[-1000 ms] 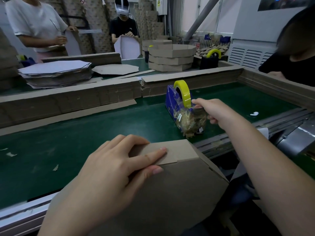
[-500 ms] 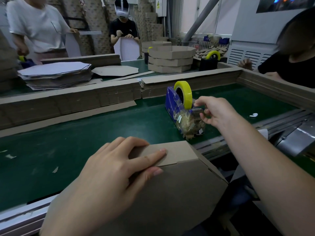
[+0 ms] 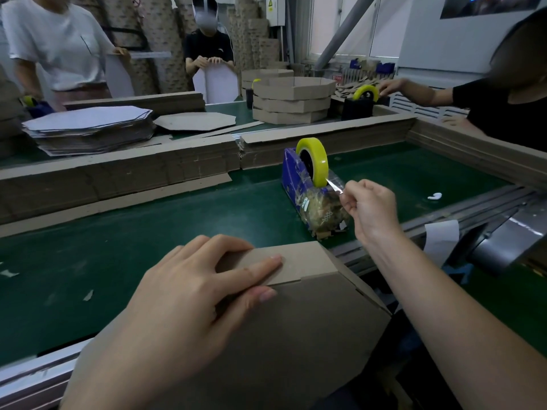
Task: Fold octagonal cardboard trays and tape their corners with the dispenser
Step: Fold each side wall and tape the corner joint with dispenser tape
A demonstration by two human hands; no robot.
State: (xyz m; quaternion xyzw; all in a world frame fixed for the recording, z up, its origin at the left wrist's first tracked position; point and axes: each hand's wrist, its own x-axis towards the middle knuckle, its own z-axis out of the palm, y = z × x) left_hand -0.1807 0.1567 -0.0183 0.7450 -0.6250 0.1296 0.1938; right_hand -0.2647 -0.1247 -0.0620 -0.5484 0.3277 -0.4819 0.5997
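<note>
A brown octagonal cardboard tray [image 3: 299, 329] leans at the near edge of the green belt, bottom side toward me. My left hand [image 3: 189, 294] grips its folded side flap, fingers over the top and thumb pressing the corner. Beyond it stands a blue tape dispenser [image 3: 307, 187] with a yellow-green tape roll [image 3: 315, 159]. My right hand [image 3: 370, 208] pinches the end of a clear tape strip [image 3: 334, 184] drawn off the roll, just right of the dispenser.
A low cardboard wall [image 3: 118, 173] borders the green belt [image 3: 148, 232]. Behind it lie a stack of flat octagonal blanks [image 3: 88, 128], a stack of folded trays [image 3: 293, 99] and a second dispenser [image 3: 359, 103]. Three people work around the far side and right.
My right hand has pulled back from the dispenser toward me, drawing a strip of tape off the roll. My left hand stays on the tray flap.
</note>
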